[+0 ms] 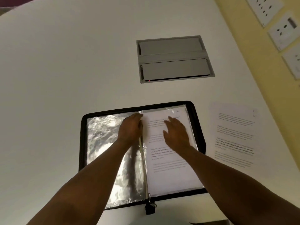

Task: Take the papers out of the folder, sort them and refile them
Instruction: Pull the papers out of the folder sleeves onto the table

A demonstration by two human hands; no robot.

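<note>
A black zip folder lies open on the white table, its left half lined with shiny clear sleeves. A stack of printed papers fills its right half. My left hand rests at the spine near the top, fingers curled at the stack's left edge; whether it grips a sheet I cannot tell. My right hand lies flat on the top page, fingers spread. A separate printed sheet lies on the table to the right of the folder.
A grey recessed cable hatch with two flaps sits in the table beyond the folder. A yellow wall with white power sockets runs along the right side. The folder's zip pull hangs at the near edge.
</note>
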